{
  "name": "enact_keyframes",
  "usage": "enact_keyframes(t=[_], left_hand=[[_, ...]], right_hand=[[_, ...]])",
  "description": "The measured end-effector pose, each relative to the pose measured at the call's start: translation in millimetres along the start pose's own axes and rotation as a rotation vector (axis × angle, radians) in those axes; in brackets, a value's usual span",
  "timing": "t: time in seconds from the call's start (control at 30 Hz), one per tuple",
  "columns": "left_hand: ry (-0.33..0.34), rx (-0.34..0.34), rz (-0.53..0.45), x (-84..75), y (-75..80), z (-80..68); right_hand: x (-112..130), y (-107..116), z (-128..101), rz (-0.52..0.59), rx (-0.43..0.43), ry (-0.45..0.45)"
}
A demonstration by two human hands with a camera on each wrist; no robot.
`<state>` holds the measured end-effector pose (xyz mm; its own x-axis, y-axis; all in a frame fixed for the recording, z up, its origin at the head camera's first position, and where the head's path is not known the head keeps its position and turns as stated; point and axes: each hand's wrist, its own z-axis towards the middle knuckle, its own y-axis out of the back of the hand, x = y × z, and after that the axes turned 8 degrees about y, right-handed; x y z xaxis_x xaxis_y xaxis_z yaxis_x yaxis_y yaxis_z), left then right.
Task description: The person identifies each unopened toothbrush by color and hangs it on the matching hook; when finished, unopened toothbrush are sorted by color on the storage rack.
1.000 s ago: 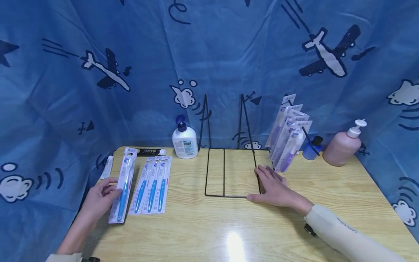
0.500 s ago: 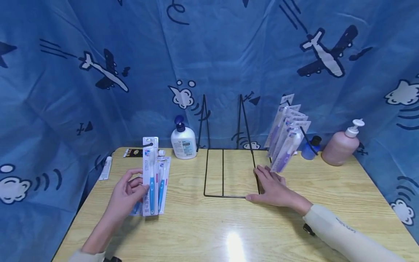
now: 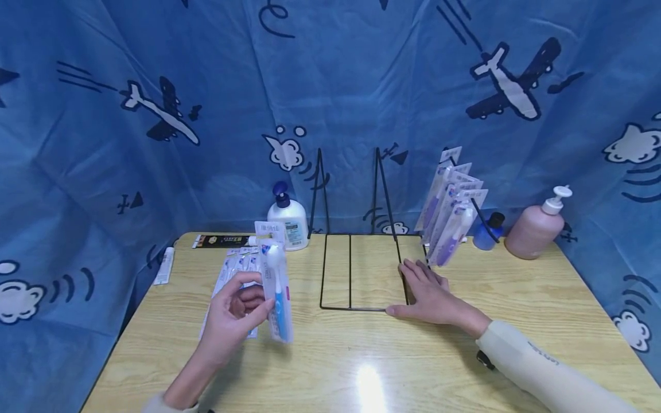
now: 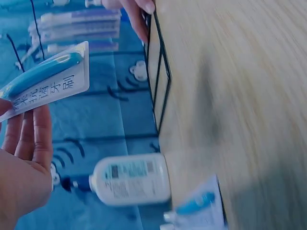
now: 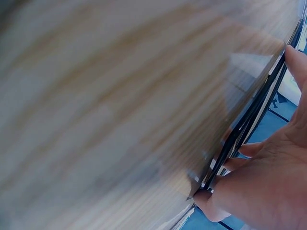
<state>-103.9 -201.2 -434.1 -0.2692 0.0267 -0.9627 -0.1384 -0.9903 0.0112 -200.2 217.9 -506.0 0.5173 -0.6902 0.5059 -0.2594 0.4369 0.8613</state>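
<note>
My left hand (image 3: 234,312) pinches a packaged blue toothbrush (image 3: 276,287) between thumb and fingers, upright and lifted off the table. In the left wrist view, the blue handle of this toothbrush (image 4: 48,76) shows through its clear pack. More packaged blue toothbrushes (image 3: 240,264) lie on the table, partly hidden behind that hand. With fingers spread, my right hand (image 3: 431,295) rests on the right part of the base of a black wire rack (image 3: 350,275). Several packaged purple toothbrushes (image 3: 449,229) hang from the rack's right-hand prong.
Behind the lying packs is a black toothpaste tube (image 3: 222,241), with a small white tube (image 3: 164,267) at the left edge. A white pump bottle (image 3: 290,226) stands left of the rack. On the right are a blue bottle (image 3: 488,232) and a pink pump bottle (image 3: 534,232).
My left hand has carried the packaged blue toothbrush rightward from the table's left side, past the lying packs. The right hand stays on the rack base.
</note>
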Motion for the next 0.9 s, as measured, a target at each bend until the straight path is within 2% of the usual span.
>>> enact_keyframes(t=[0.13, 0.27, 0.43, 0.63, 0.9], left_hand=[[-0.075, 0.033, 0.004, -1.8, -15.8, 0.3], [-0.097, 0.051, 0.006, -2.7, -28.8, 1.2], [-0.110, 0.071, 0.024, 1.2, -37.2, 5.5], [-0.080, 0.068, 0.022, 10.7, -39.8, 11.7], [0.023, 0.037, 0.032, 17.0, -42.4, 25.9]], right_hand=[[-8, -5, 0, 0.004, -0.024, 0.026], [-14, -9, 2, 0.012, -0.019, 0.015], [-18, -11, 2, 0.029, -0.016, 0.013], [-16, -12, 2, 0.016, -0.020, 0.000], [-3, -2, -1, 0.025, -0.007, 0.015]])
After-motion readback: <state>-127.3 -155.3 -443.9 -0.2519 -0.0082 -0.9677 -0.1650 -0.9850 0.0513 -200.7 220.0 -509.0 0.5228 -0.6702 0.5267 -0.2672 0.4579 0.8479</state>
